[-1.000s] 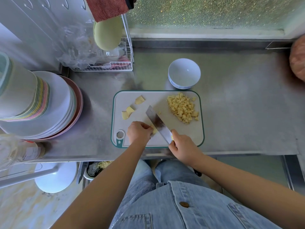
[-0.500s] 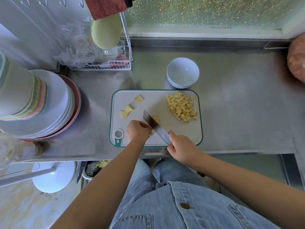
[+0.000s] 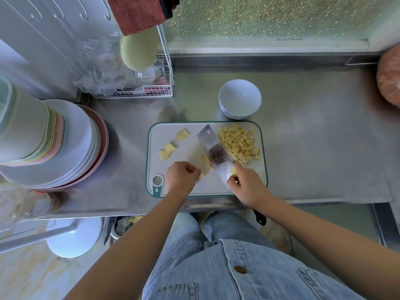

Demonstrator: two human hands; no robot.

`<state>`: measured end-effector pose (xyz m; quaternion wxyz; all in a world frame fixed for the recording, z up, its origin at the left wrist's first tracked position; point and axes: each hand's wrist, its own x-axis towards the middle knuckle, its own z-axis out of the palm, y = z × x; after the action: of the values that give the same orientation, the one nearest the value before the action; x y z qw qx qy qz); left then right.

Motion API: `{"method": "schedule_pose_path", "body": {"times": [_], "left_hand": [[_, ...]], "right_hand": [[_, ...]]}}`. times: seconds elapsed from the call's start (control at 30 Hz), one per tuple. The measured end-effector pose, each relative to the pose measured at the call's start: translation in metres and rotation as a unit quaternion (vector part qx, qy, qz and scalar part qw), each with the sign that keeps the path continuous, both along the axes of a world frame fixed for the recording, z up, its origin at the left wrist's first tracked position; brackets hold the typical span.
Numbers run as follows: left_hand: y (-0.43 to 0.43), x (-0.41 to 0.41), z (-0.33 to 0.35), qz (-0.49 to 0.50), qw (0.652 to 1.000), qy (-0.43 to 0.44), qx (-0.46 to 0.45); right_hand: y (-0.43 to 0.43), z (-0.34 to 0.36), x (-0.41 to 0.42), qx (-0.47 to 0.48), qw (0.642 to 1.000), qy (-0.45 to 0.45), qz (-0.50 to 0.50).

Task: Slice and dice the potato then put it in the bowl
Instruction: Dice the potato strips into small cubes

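A white cutting board (image 3: pixel 238 182) with a green rim lies on the steel counter. A pile of diced potato (image 3: pixel 238 144) sits at its right side. Larger potato pieces (image 3: pixel 167 150) lie at its left, and a few small strips (image 3: pixel 206 162) lie beside the blade. My right hand (image 3: pixel 246 185) grips the cleaver (image 3: pixel 213 146), whose blade lies tilted flat against the left edge of the diced pile. My left hand (image 3: pixel 181 175) rests curled on the board over a small potato bit. An empty white bowl (image 3: pixel 239 98) stands just behind the board.
Stacked plates and bowls (image 3: pixel 49 144) fill the left counter. A wire rack (image 3: pixel 138 87) with plastic bags stands at the back left, with a red towel (image 3: pixel 138 14) above it. An orange object (image 3: pixel 389 81) sits at the far right. A bin (image 3: pixel 125 224) stands below the counter edge.
The cleaver has moved away from my left hand towards the far right and tilted flat against the diced pile. My left hand stayed near the board's front.
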<state>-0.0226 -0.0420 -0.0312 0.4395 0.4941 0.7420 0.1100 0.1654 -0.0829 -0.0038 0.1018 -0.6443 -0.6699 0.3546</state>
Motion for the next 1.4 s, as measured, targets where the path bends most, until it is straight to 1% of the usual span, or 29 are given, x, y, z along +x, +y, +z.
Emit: {"method": "schedule_pose_path", "body": {"times": [0.07, 0.1, 0.13, 0.2, 0.23, 0.27, 0.3, 0.33, 0.37, 0.4, 0.43, 0.53, 0.63, 0.7, 0.73, 0.77, 0.8, 0.83, 0.87, 0.9, 0.93, 0.97, 1.07, 1.13, 1.17, 1.2, 1.27, 1.33, 1.4], "left_hand": [[0.003, -0.004, -0.001, -0.090, 0.992, 0.059, 0.064], [0.005, -0.005, -0.002, -0.159, 0.977, 0.092, 0.106], [0.008, -0.007, -0.004, -0.244, 0.950, 0.122, 0.151], [0.017, -0.006, -0.007, -0.416, 0.866, 0.162, 0.227], [0.021, -0.005, -0.010, -0.481, 0.821, 0.178, 0.251], [0.025, -0.002, -0.012, -0.525, 0.786, 0.195, 0.262], [0.029, 0.000, -0.012, -0.551, 0.764, 0.211, 0.261], [0.031, 0.003, -0.012, -0.561, 0.754, 0.224, 0.259], [0.032, 0.003, -0.012, -0.560, 0.752, 0.231, 0.259], [0.032, 0.003, -0.011, -0.551, 0.758, 0.234, 0.260], [0.030, 0.002, -0.010, -0.532, 0.773, 0.228, 0.261], [0.022, -0.004, -0.013, -0.452, 0.836, 0.191, 0.245], [0.011, -0.007, -0.014, -0.401, 0.866, 0.170, 0.245], [0.008, -0.008, -0.012, -0.357, 0.895, 0.160, 0.216], [0.008, -0.009, -0.009, -0.306, 0.918, 0.145, 0.206], [0.009, -0.008, -0.004, -0.228, 0.945, 0.119, 0.201], [0.010, -0.007, 0.003, -0.134, 0.971, 0.080, 0.181], [0.011, -0.004, 0.011, -0.039, 0.988, 0.022, 0.145], [0.012, -0.001, 0.018, 0.042, 0.993, -0.049, 0.104], [0.013, 0.003, 0.024, 0.095, 0.987, -0.113, 0.063], [0.014, 0.006, 0.029, 0.123, 0.979, -0.158, 0.032], [0.014, 0.010, 0.033, 0.142, 0.973, -0.180, 0.006], [0.010, 0.018, 0.040, 0.221, 0.954, -0.196, -0.047], [0.005, 0.020, 0.042, 0.267, 0.941, -0.201, -0.050], [0.002, 0.018, 0.043, 0.276, 0.941, -0.189, -0.045], [0.000, 0.016, 0.042, 0.277, 0.945, -0.168, -0.040], [-0.004, 0.010, 0.042, 0.277, 0.950, -0.139, -0.031], [-0.008, 0.004, 0.042, 0.291, 0.946, -0.144, -0.027], [-0.012, 0.001, 0.041, 0.305, 0.939, -0.160, -0.024]], "right_hand": [[0.004, 0.004, 0.008, -0.007, 0.999, 0.026, -0.030], [0.005, 0.008, 0.011, -0.009, 0.999, 0.031, -0.043], [0.004, 0.009, 0.014, -0.006, 0.998, 0.031, -0.053], [0.003, 0.012, 0.019, -0.010, 0.997, 0.033, -0.073], [0.001, 0.013, 0.021, -0.013, 0.997, 0.036, -0.074], [-0.001, 0.012, 0.022, -0.013, 0.997, 0.039, -0.073], [-0.002, 0.011, 0.023, -0.017, 0.996, 0.041, -0.074], [-0.003, 0.010, 0.023, -0.020, 0.996, 0.043, -0.074], [-0.005, 0.008, 0.024, -0.025, 0.996, 0.044, -0.073], [-0.006, 0.006, 0.025, -0.028, 0.996, 0.043, -0.069], [-0.006, 0.005, 0.025, -0.033, 0.997, 0.040, -0.064], [-0.006, 0.005, 0.023, -0.042, 0.998, 0.040, -0.032], [-0.003, 0.006, 0.019, -0.023, 0.999, 0.033, -0.003], [0.000, 0.006, 0.019, -0.013, 1.000, 0.025, 0.000], [0.002, 0.006, 0.019, -0.004, 1.000, 0.017, 0.004], [0.004, 0.007, 0.020, 0.010, 1.000, 0.003, 0.015], [0.006, 0.009, 0.019, 0.031, 0.999, -0.018, 0.033], [0.008, 0.011, 0.019, 0.054, 0.996, -0.046, 0.057], [0.009, 0.014, 0.018, 0.080, 0.990, -0.077, 0.082], [0.009, 0.016, 0.017, 0.110, 0.983, -0.102, 0.109], [0.009, 0.018, 0.014, 0.136, 0.974, -0.117, 0.136], [0.008, 0.019, 0.011, 0.150, 0.967, -0.129, 0.162], [0.004, 0.019, 0.002, 0.176, 0.948, -0.161, 0.211], [0.003, 0.018, -0.002, 0.184, 0.936, -0.185, 0.236], [0.002, 0.019, -0.004, 0.174, 0.935, -0.187, 0.248], [0.001, 0.020, -0.005, 0.159, 0.938, -0.179, 0.249], [0.009, 0.025, -0.008, 0.127, 0.958, -0.144, 0.211], [0.021, 0.030, -0.012, 0.121, 0.978, -0.067, 0.155], [0.033, 0.032, -0.023, 0.134, 0.982, 0.018, 0.133]]}}
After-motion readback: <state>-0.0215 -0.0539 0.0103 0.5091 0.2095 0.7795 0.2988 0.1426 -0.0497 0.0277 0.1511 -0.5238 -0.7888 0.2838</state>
